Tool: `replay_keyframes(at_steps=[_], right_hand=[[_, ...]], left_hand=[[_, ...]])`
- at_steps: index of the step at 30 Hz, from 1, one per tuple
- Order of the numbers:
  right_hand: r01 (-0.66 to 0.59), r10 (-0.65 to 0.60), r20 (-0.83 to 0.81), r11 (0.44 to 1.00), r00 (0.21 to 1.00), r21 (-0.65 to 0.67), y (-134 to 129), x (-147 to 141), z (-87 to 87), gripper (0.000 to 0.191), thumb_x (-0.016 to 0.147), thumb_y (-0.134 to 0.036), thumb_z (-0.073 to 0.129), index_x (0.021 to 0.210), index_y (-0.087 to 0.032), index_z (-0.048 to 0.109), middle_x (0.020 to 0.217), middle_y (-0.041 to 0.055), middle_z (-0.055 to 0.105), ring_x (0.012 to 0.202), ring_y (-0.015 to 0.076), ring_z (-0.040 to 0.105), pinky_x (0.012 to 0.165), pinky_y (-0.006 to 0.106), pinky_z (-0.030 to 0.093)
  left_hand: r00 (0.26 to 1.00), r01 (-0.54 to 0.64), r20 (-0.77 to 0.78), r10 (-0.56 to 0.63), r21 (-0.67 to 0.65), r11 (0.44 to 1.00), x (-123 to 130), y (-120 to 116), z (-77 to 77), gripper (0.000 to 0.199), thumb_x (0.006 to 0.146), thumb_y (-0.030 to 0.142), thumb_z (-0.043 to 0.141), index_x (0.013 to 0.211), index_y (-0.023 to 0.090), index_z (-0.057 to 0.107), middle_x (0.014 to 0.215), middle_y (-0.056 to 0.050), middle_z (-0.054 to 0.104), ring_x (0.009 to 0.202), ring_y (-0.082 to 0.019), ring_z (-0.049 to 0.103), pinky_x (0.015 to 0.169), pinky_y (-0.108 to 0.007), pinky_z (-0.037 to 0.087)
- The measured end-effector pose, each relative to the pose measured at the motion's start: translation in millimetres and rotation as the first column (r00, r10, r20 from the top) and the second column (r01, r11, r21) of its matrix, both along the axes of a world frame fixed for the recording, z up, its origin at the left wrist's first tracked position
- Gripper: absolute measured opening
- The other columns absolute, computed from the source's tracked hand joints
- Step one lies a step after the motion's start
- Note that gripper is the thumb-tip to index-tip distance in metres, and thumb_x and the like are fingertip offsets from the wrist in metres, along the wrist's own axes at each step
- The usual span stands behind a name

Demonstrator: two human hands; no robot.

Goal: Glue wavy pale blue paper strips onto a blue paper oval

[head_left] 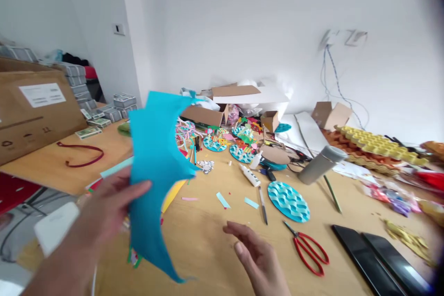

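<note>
My left hand (pixel 114 199) pinches the left side of a blue sheet of craft paper (pixel 149 157), which hangs upright above the table with two large curved cut-outs along its right edge. My right hand (pixel 256 259) is held over the front of the table, fingers apart, with nothing in it. To its right lie red-handled scissors (pixel 310 252) with the blades pointing away. Beyond the hand rests a blue disc with a wavy pattern (pixel 288 201), and a pen (pixel 262 206) lies beside it. Paper strips (pixel 223 200) are scattered between the hands.
White glue bottles (pixel 250 175) and a grey tumbler (pixel 322 165) are farther back. Several decorated discs (pixel 215 143) lie near cardboard boxes (pixel 204 114). Black phone-like slabs (pixel 367 259) sit at front right, egg trays (pixel 378 145) behind. A big carton (pixel 34 106) stands at left.
</note>
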State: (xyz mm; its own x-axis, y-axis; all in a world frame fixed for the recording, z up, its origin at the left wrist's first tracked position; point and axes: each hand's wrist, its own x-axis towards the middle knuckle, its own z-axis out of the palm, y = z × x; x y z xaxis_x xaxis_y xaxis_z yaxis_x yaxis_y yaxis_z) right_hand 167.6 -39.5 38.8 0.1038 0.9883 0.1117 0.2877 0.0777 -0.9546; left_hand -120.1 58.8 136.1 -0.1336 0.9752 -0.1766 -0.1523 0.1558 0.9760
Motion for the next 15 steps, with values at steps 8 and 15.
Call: replay_keyframes(at_steps=[8,15], right_hand=[[-0.144,0.137,-0.316,0.99,0.939,0.003,-2.1,-6.1,16.3,0.063,0.075,-0.063,0.069,0.122,-0.024,0.054,0.096,0.0078,0.066,0.083,0.0214,0.065,0.073,0.034,0.054],[-0.045,0.027,-0.174,0.994,0.984,-0.103,5.3,3.3,1.0,0.043,0.082,-0.06,0.061,0.073,-0.022,0.043,0.062,-0.0062,0.039,0.055,0.0104,0.043,0.049,0.021,0.036]], left_hand=[[0.894,0.415,0.142,-0.426,0.102,0.904,118.5,-40.7,-76.4,0.027,0.068,0.045,0.077,0.082,0.023,0.073,0.082,-0.004,0.072,0.081,-0.026,0.065,0.077,-0.037,0.053],[0.87,0.443,0.187,-0.456,0.11,0.89,137.3,-43.3,-97.6,0.027,0.07,0.045,0.077,0.087,0.025,0.07,0.086,-0.003,0.071,0.087,-0.024,0.065,0.08,-0.033,0.05]])
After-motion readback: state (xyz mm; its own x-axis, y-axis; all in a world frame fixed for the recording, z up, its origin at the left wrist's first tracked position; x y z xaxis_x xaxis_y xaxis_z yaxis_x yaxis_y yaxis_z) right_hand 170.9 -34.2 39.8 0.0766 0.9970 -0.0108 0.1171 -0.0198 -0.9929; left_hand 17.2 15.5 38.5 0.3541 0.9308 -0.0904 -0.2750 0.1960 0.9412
